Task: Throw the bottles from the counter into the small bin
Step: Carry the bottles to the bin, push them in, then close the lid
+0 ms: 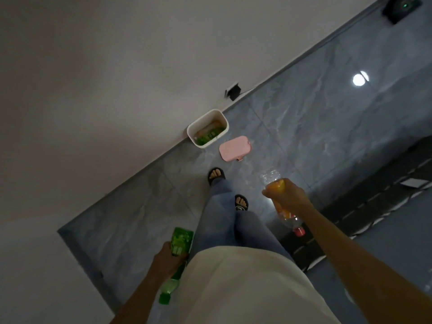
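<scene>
A small white bin point(220, 116) stands on the floor against the wall, ahead of my feet, with a green and an orange bottle lying inside. Its pink lid point(235, 148) lies on the tiles just right of it. My left hand point(167, 259) grips a green bottle point(180, 242) by its middle, cap end pointing back toward me, low at my left side. My right hand point(286, 194) holds a clear bottle with an orange label point(280, 208) and a red cap, raised in front of my right leg.
The floor is glossy grey marble tile point(327, 127) with a lamp reflection. A white wall point(117, 78) runs along the left, with a dark socket point(233, 91) near the bin. A dark striped mat point(364, 206) lies to the right. A dark device point(402, 7) sits at top right.
</scene>
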The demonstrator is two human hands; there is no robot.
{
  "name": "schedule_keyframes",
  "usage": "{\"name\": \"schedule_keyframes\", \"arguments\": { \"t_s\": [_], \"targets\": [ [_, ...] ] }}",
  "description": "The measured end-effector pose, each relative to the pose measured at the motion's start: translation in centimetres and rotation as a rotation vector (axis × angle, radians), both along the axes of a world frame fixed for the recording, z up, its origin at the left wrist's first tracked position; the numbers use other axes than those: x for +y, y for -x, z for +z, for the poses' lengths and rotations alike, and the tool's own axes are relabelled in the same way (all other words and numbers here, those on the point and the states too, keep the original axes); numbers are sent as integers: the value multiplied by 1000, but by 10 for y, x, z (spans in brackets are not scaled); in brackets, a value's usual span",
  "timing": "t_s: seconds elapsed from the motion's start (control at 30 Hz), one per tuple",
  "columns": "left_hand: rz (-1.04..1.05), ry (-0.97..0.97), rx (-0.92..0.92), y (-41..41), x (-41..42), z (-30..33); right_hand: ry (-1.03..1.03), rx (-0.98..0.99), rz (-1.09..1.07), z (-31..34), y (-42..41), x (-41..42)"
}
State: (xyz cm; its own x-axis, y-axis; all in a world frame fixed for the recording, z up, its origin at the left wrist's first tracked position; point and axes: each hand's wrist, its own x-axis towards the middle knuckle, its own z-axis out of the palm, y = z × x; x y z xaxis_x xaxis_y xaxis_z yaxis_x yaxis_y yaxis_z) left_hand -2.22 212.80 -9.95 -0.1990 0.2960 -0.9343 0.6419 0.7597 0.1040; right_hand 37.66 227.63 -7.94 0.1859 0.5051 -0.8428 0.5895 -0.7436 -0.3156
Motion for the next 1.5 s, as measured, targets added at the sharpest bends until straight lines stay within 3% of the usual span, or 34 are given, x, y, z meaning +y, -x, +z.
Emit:
{"name": "schedule_keyframes", "arguments": {
  "t_s": [0.37, 0.6, 0.8, 1.03, 1.17, 1.4, 1.5],
  "targets": [
    [96, -148, -167, -21, 160, -43, 144, -91, 190, -31, -7, 37],
    [188, -251, -178, -56, 245, -105, 136, -70, 305, -111, 3, 103],
    [286, -298, -141, -67, 291, -218, -40, 29, 492, -230, 57, 206],
    [412, -526, -80, -53, 324, -339, -596, -51, 1024, -368, 141, 302],
    [379, -651, -73, -43, 330, -375, -565, -133, 1257, -444, 177, 323],
    [270, -751, -121, -44, 340, -419, -687, -201, 1445, -541, 201, 329],
    [230, -762, -143, -47, 349, -433, -687, -220, 1430, -567, 207, 330]
  ]
}}
